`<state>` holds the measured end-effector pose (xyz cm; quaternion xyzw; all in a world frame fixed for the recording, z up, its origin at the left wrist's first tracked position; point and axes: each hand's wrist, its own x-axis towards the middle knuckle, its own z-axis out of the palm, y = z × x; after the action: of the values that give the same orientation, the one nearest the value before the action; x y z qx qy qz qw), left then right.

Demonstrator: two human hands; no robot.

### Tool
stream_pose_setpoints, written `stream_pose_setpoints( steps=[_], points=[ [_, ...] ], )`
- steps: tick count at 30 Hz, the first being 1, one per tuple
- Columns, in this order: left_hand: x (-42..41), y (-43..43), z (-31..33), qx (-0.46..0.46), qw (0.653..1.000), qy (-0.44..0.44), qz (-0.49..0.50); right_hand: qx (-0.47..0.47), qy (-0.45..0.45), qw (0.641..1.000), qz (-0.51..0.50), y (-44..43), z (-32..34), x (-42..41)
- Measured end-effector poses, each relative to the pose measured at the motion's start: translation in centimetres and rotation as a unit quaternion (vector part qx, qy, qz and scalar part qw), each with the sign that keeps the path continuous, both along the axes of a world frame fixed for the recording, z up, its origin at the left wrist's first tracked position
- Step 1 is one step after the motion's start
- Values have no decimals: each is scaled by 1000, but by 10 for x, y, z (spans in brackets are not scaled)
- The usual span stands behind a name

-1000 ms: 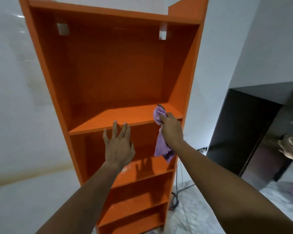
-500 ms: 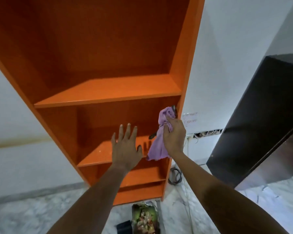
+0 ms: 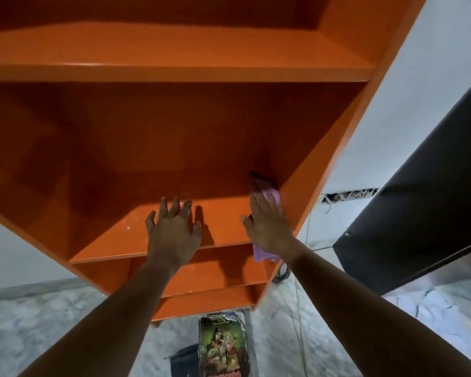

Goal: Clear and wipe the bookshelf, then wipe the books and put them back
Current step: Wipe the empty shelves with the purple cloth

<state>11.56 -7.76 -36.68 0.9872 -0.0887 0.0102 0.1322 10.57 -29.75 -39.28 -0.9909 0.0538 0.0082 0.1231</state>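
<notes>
The fingers [image 3: 259,204] of my right hand [image 3: 267,227] lie straight and close together, thumb out to the left, pressing a soft lilac cloth [image 3: 273,197] flat onto an orange shelf board [image 3: 114,240]. The cloth shows past my fingertips in the board's back right corner, and another fold hangs from under my palm over the front edge. The upright side panel [image 3: 305,191] stands just beside this hand and hems it in on the right.

The fingers [image 3: 174,206] of my left hand [image 3: 172,229] are spread, tips slightly bent, over the middle of the same board. They throw a shadow just to their right. I cannot tell whether they touch the surface.

The tall glossy orange bookshelf [image 3: 174,74] has bare boards above and below. The one under my hands carries small pale specks near the left hand. My forearms cross in front of the lower boards.

On the grey marbled floor [image 3: 38,322], just before the bookshelf's foot, lies a flat book with a green and red illustrated cover [image 3: 223,346]. A dark flat object [image 3: 182,357] sits beside it on the left. A large black cabinet [image 3: 419,213] stands to the right, with white wall [image 3: 433,63] between it and the bookshelf. Thin dark cables [image 3: 283,270] run down beside the side panel.
</notes>
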Motion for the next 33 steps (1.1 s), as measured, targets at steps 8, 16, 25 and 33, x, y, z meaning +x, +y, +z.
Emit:
stream_pose_setpoints(
  steps=[8, 16, 25, 33],
  points=[
    [52, 36, -31, -45, 995, -87, 7, -30, -80, 992, -95, 4, -26, 55],
    [58, 48, -50, -91, 990, -102, 17, -44, -149, 983, -92, 7, -20, 121],
    [55, 47, -52, -101, 988, -116, 22, 49, -182, 980, 66, 16, -27, 134],
    [54, 47, -52, -163, 975, -150, 29, 67, -206, 950, 226, 63, -21, 120]
  ],
)
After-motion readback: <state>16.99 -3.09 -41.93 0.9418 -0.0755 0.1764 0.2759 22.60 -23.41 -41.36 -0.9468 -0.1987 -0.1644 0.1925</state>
